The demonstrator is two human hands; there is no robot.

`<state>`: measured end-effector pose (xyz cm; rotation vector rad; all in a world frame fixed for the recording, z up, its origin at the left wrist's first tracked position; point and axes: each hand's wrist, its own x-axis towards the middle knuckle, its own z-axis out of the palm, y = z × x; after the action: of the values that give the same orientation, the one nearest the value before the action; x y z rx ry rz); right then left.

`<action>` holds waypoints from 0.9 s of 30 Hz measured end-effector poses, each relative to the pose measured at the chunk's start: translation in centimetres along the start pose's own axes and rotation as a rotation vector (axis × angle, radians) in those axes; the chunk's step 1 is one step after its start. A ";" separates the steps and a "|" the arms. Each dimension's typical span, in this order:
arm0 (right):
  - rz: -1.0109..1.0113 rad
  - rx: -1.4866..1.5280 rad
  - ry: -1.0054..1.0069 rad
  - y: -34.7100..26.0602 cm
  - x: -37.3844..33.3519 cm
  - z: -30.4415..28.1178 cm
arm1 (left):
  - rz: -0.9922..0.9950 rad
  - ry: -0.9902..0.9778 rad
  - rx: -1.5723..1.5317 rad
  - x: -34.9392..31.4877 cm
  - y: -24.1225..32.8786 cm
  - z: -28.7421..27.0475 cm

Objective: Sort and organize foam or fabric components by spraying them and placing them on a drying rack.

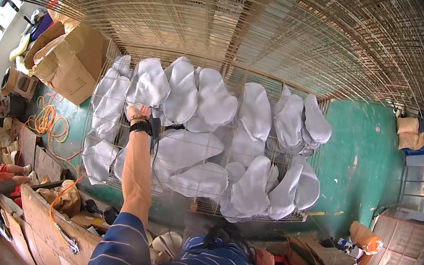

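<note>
My left hand (138, 112) reaches forward over a wire rack (317, 162) and grips the near end of a grey-white, sole-shaped piece (150, 82); its fingertips are partly hidden by that piece. A bracelet and a black strap with a dark device and cable sit on this wrist. Several similar smooth, grey-white pieces, like the piece at the rack's middle (191, 150), lie or lean in rows among the wires. Low beside my body is my right hand (265, 264), away from the rack, its fingers too hidden to read.
Wire racks (196, 7) rise across the far side. An open cardboard box (74, 58) stands at left, above an orange hose (47, 121) on the green floor (362, 152). Bins with cardboard sides (45, 223) flank my body. Another person's legs (0, 174) show far left.
</note>
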<state>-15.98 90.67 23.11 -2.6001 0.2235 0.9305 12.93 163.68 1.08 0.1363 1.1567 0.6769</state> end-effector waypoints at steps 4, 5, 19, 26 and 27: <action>-0.055 0.001 0.055 1.0 0.0 0.7 | -0.037 -0.006 -0.140 3.0 -1.3 -0.7; -0.014 -0.005 0.078 1.2 -0.7 0.6 | -0.033 0.088 -0.102 2.3 -3.7 0.2; 0.017 0.036 0.019 0.5 -0.1 1.1 | 0.072 0.051 -0.193 4.6 1.8 -1.8; 0.058 0.055 0.010 0.9 -0.7 1.0 | 0.191 0.051 -0.208 1.7 0.3 -1.3; 0.052 0.069 0.018 0.9 -0.6 1.0 | 0.138 0.057 -0.238 1.9 0.6 -1.3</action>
<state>-17.29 90.26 22.52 -2.5512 0.3241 0.9017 12.02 164.91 -0.77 -0.0049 1.1187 0.9404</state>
